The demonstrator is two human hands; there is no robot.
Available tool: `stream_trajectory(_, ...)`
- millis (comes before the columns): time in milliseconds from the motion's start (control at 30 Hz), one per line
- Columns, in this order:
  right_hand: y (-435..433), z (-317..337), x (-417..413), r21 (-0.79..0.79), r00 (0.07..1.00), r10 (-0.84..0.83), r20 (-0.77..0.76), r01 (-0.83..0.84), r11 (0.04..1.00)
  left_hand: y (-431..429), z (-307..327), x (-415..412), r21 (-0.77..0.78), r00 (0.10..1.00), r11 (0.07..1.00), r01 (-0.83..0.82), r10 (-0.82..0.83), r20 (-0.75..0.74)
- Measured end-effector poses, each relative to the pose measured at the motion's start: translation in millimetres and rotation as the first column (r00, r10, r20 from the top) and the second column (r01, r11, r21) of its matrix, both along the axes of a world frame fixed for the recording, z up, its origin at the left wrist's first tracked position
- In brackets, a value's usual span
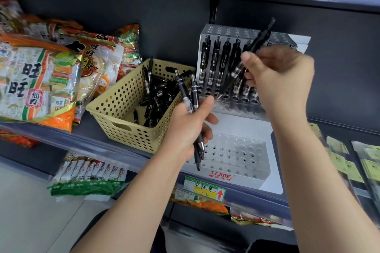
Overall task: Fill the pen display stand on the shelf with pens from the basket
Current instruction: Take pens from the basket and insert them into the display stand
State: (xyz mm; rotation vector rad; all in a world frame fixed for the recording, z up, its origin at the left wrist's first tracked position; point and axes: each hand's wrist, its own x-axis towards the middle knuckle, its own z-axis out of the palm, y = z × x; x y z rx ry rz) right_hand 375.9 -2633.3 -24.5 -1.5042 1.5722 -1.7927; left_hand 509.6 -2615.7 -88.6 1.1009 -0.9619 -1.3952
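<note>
Over the stand (246, 168) on the shelf (86, 127), the right hand (281, 80) pinches one pen (257, 44) tip-down to aim at a hole, while the left hand (189, 125) grips spare pens (183, 88) ready beside the basket (115, 104).

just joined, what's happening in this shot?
A person is stocking a pen display stand on a shelf. The right hand pinches one black pen, tip angled down toward the back tier, where several pens already stand. The left hand grips two spare pens beside the yellow basket, which holds more. The front tier's holes are empty.
</note>
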Motion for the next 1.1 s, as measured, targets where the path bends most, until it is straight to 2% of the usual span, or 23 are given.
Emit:
stream_trajectory(200, 0, -3, 7, -0.124, 0.983, -0.148, -0.108, 0.134, 0.983, 2, 1, 0, 0.014, 0.999, 0.999, 0.035, -0.035, -0.018)
stream_trajectory(367, 0, -7, 8, -0.088, 0.96, -0.161, -0.227, 0.144, 0.986, 1, 1, -1, -0.011, 0.995, 0.998, 0.054, -0.055, -0.079)
stream_trajectory(500, 1, -5, 9, -0.074, 0.911, -0.194, -0.364, 0.18, 0.981, 0, -1, -2, -0.039, 0.997, 0.998, 0.044, -0.046, -0.065)
stream_trajectory(733, -7, -9, 12, -0.02, 0.816, -0.176, -0.551, 0.198, 0.98, -2, -2, 0, -0.046, 0.992, 0.999, -0.017, 0.011, -0.129)
stream_trajectory(1100, -11, -12, 13, 0.02, 0.77, -0.141, -0.622, 0.195, 0.981, -5, -4, 6, -0.142, 0.99, 0.988, -0.052, 0.032, -0.139)
